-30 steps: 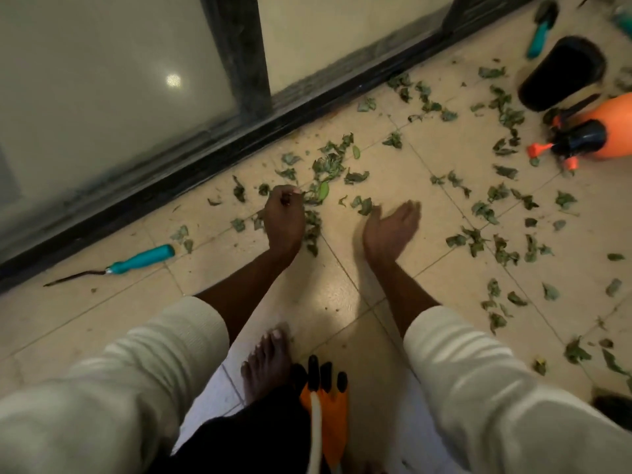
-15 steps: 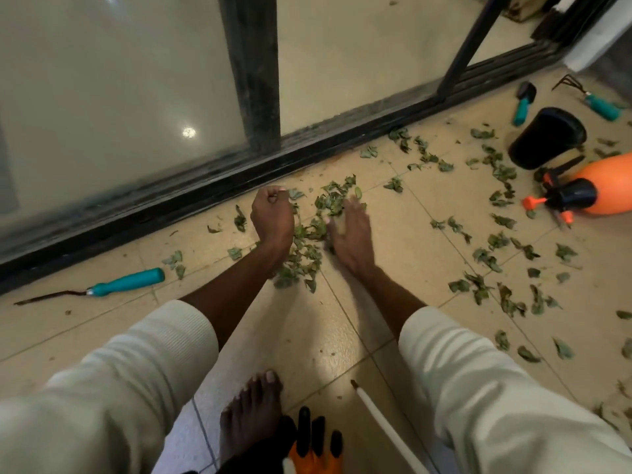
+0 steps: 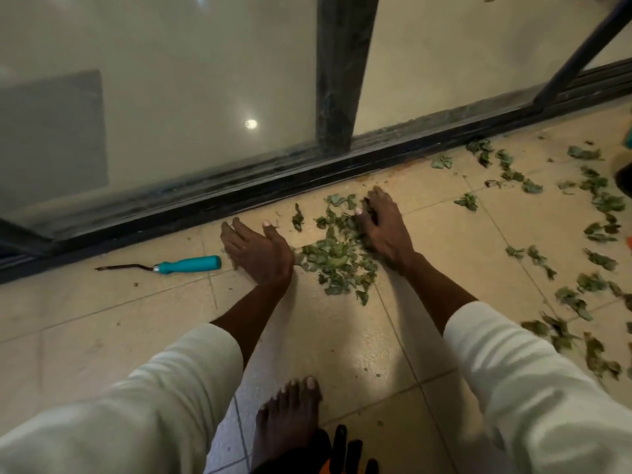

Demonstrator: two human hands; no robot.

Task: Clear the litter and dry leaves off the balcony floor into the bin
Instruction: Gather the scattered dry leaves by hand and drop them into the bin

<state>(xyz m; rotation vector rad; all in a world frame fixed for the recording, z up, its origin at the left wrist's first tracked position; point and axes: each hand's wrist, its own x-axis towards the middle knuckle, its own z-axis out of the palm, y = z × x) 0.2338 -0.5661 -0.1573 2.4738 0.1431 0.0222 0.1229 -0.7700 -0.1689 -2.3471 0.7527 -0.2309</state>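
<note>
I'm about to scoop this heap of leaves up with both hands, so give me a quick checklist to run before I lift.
1. Leaves gathered into one heap: ok, the leaf pile sits between the hands.
2. Left hand set to scoop: ok, open and on edge at the pile's left side.
3. Right hand set to scoop: ok, fingers spread, pressing on the pile's right side.
4. Nothing sharp in the scoop path: ok, the teal-handled tool lies apart, left of the left hand.
5. Bin within reach: cannot tell, no bin is clearly in view.
6. Floor fully gathered: not ok, scattered leaves remain to the right.
</note>
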